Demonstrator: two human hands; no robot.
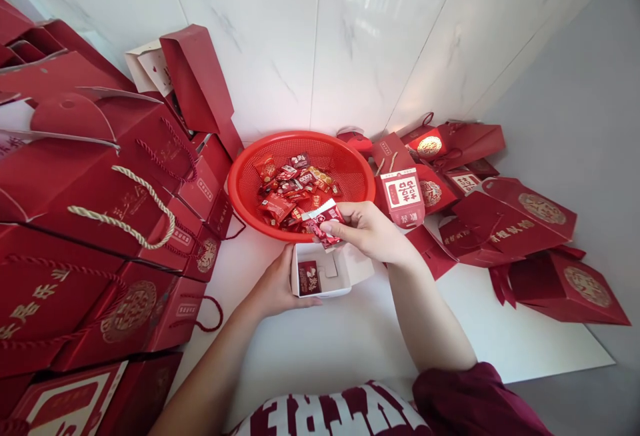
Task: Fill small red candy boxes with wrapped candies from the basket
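Note:
My left hand (pixel 277 287) grips a small open box (pixel 320 277), white inside, with one red wrapped candy lying in it. Just above the box, my right hand (pixel 367 228) pinches a few red-and-white wrapped candies (pixel 324 221). Behind them a red plastic basket (pixel 250 176) holds several more wrapped candies. Both hands are over a white surface near my chest.
Stacked red gift bags with rope handles (pixel 100 223) fill the left side. More red bags and small red boxes (pixel 500 223) lie scattered at the right. A small red box with white characters (pixel 404 196) stands beside the basket. A white marble wall (pixel 350 36) rises behind.

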